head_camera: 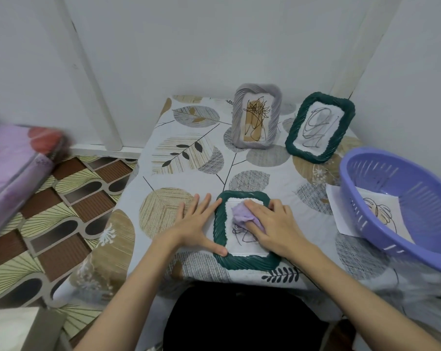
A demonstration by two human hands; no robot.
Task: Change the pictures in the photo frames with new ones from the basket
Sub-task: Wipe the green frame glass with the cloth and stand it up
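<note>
the right hand (272, 225) presses a lilac cloth (242, 214) onto the glass of the green frame (242, 262) lying flat on the surface (189, 158). the left hand (198, 224) lies open, steadying its edge. the purple basket (391, 183) sits right, another picture (381, 209) inside.

A leaf-print table (189, 158) carries a flat green frame (244, 259) at lower centre, two propped frames behind, and a purple basket (381, 188) at right.
</note>
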